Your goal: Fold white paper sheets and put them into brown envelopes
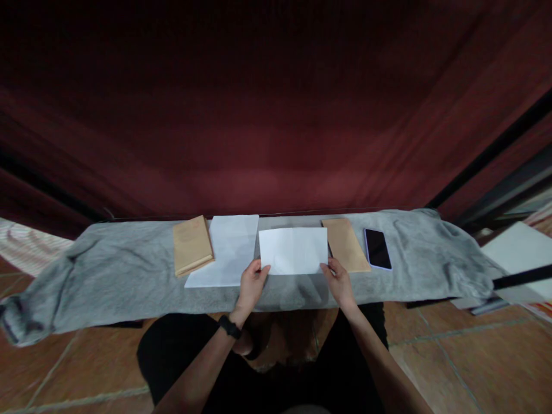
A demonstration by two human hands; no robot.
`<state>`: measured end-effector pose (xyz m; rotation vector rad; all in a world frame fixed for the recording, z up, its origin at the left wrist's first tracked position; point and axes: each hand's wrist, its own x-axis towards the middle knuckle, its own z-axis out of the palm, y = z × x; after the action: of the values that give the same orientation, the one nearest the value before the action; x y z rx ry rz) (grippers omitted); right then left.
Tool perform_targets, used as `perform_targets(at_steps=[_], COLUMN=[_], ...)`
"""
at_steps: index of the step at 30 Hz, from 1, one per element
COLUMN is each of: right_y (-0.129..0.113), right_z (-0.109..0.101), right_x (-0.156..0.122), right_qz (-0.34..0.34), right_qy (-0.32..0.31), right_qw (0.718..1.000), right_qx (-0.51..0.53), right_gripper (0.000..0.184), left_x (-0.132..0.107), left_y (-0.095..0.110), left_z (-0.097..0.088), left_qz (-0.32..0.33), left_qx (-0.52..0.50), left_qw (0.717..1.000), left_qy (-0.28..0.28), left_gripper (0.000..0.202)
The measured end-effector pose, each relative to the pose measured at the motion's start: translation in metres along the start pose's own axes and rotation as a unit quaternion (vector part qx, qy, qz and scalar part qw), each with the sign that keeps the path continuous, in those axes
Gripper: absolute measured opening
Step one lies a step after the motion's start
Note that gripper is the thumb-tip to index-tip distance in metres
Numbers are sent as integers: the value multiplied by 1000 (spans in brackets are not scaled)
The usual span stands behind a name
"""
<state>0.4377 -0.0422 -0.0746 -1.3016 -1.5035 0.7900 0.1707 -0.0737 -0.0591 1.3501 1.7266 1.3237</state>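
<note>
**Grey cloth (129, 282) below, white sheet (293, 251) pinched at its two near corners**

Closest to me, along the bottom of the frame, are the seated person's dark-clad knees (181, 351), with brown floor tiles (478, 356) showing to either side. Both forearms reach up from the lower edge, a black wristband (230, 326) on the left one.

At the middle of the frame, the left hand (252, 286) is closed on the sheet's lower left corner, its thumb on top; the right hand (338, 283) has the lower right corner the same way. Neither is nearer: the sheet lies straight ahead of both, its long axis running left to right from one hand to the other. Whether it touches the cloth, I can't tell.

Beside the sheet's left edge lies a larger white paper (228, 250), slanting toward the lower left, and next to that a brown packet (192, 247). On the other side, a flat brown envelope (347, 246) meets the sheet's right edge from this angle, with a phone (378, 249), dark screen up, just to its right.

Farthest off, a dark red panel (276, 144) fills the upper half of the frame.
</note>
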Motion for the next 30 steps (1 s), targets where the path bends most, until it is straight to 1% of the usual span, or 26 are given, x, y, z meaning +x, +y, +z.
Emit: perform_targets(at_steps=[2,4,7,8,10,11,12,13,16,18,19,21,24,27,29,30], right_y=[-25,-55,-96,-105,-114,-112,-107,-99,-58,-28,-14,7,24,29,29,29], right_z=[-13,-27,-42,-44,-42,-38,-33,-27,-8,2,6,11,17,25,33,37], right_x=[7,16,35,42,57,63,68,72,72,66,62,54,44,33,23,18], right_qz=[-24,-61,-108,-114,-113,-104,-92,-81,-58,-50,-50,-43,-40,-55,-92,-115], right_qy=[24,45,79,92,97,96,89,86,77,68,66,67,69,53,12,-17], right_qw=[999,997,991,989,988,988,990,991,995,996,994,992,988,983,970,959], right_qx=[5,16,26,32,46,53,57,56,21,-35,-70,-95,-129,-169,-223,-258], right_gripper=[29,26,22,22,22,24,25,26,30,33,34,34,36,41,45,46], left_x=[1,4,13,17,29,34,39,42,44,40,39,38,44,48,45,42], left_y=[24,51,88,96,103,102,98,91,59,34,22,1,-20,-26,-24,-21], left_z=[-9,-20,-32,-33,-31,-27,-22,-16,3,13,18,24,29,29,30,31], left_qz=[47,88,118,122,120,114,101,82,24,-5,-13,-15,-10,-2,30,56], left_qx=[-8,-26,-56,-72,-119,-147,-170,-186,-186,-167,-147,-93,-2,109,207,262], left_qw=[998,993,986,983,982,981,980,979,982,986,989,995,999,993,976,962], left_qy=[41,68,108,114,88,63,31,14,-5,-23,-27,-24,-32,-53,-57,-50], left_gripper=[22,29,37,37,30,26,26,27,31,38,42,48,53,57,57,57])
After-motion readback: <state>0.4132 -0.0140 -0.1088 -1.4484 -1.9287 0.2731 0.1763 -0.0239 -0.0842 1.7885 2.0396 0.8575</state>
